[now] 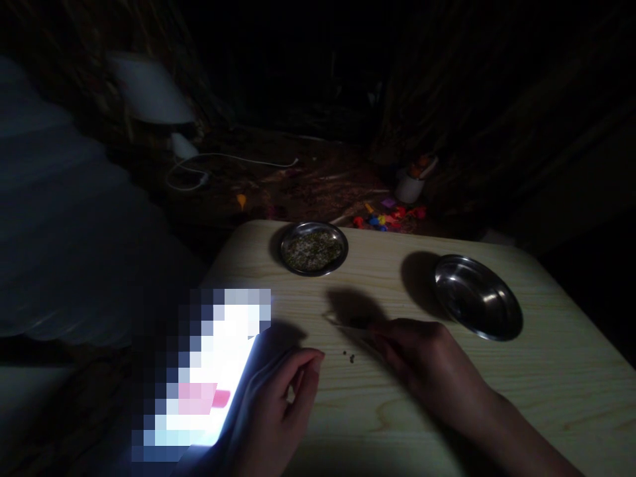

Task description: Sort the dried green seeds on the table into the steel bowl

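Note:
My left hand [278,404] rests on the pale wooden table [546,397] with its fingers curled inward; nothing shows in them. It lies beside a bright glowing screen [209,377]. My right hand [422,358] pinches a thin pale strip [348,324] that points left across the table. A few tiny dark specks [349,358] lie between the two hands. A steel dish of greenish-brown crumbled matter [313,249] sits at the table's far edge. An empty steel dish [477,297] stands to the right, just beyond my right hand.
The room is dark. On the floor past the table lie a white cable [218,165], a white cup [410,185] and small bright-coloured bits [385,217]. A pale lamp-like shape [149,89] stands at the upper left. Pale fabric [59,218] fills the left side.

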Demonstrator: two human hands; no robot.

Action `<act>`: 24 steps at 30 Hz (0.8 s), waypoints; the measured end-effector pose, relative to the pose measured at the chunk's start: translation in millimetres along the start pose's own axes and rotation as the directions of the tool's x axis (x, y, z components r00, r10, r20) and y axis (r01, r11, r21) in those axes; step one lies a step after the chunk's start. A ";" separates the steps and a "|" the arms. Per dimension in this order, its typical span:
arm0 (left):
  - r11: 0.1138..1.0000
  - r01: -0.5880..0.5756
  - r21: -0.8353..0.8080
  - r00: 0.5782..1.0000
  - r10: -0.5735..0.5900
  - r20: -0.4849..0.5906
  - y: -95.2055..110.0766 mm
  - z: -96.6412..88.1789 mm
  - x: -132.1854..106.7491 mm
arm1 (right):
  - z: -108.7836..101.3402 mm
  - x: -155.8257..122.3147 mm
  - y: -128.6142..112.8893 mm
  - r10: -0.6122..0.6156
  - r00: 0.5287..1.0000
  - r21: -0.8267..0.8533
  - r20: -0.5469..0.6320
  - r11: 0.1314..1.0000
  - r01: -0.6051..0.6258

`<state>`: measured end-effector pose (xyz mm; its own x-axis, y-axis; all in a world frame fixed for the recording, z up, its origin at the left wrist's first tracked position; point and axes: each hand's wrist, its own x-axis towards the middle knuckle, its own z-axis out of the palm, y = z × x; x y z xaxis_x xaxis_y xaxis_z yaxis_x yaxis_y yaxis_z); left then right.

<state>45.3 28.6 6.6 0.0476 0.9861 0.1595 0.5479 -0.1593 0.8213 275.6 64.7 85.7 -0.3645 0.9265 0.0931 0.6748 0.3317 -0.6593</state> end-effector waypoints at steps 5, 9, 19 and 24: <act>0.994 -0.064 0.090 0.998 0.065 0.001 23.1 -5.5 -9.6 | 27.2 -12.9 -16.1 0.136 0.965 0.227 -0.222 0.970 -0.084; 0.899 -0.269 0.345 0.963 0.255 0.089 24.5 -10.4 -19.2 | 61.8 -20.8 -37.9 0.051 0.938 0.298 -0.343 0.953 0.057; 0.995 0.084 0.045 0.993 -0.087 0.082 -3.7 -32.1 -8.7 | 77.4 -41.2 -39.7 -0.089 0.934 0.313 -0.345 0.928 0.204; 0.915 0.401 0.047 0.904 -0.403 0.144 4.1 -34.2 30.2 | 46.8 -74.5 4.9 -0.033 0.916 0.141 -0.399 0.985 0.097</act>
<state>20.4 56.0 33.6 -0.0579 0.9622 -0.2661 0.5594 0.2520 0.7897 276.1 -11.0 40.6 -0.0997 0.9089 0.4048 0.5389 0.3914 -0.7460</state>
